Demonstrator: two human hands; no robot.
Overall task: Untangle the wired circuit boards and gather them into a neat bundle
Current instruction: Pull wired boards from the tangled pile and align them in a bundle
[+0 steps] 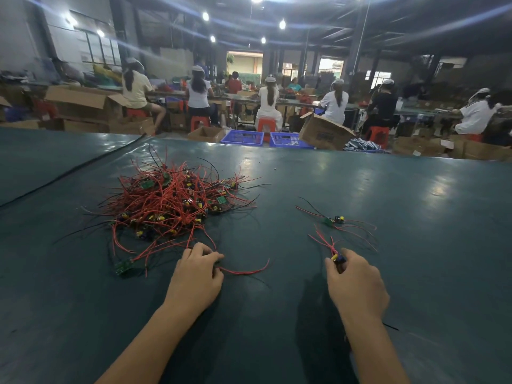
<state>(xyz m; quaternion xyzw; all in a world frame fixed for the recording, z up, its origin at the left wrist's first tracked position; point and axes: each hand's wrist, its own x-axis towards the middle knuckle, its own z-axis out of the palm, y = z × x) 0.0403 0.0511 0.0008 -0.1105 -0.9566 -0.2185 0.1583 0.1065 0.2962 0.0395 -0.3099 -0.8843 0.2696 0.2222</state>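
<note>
Being pinched: a red wire (243,271) by the left hand (198,275) at seven o'clock, a board (338,258) by the right hand (357,285) at five.

Tangled pile (171,200) blocks left-centre; loose board (333,219) right; bare table (277,189) strip between them passable.

One pile (171,200) of wired boards, one board (123,266) just before the pile, two boards (333,220) to its right, and two blue baskets (242,137) beyond it.
</note>
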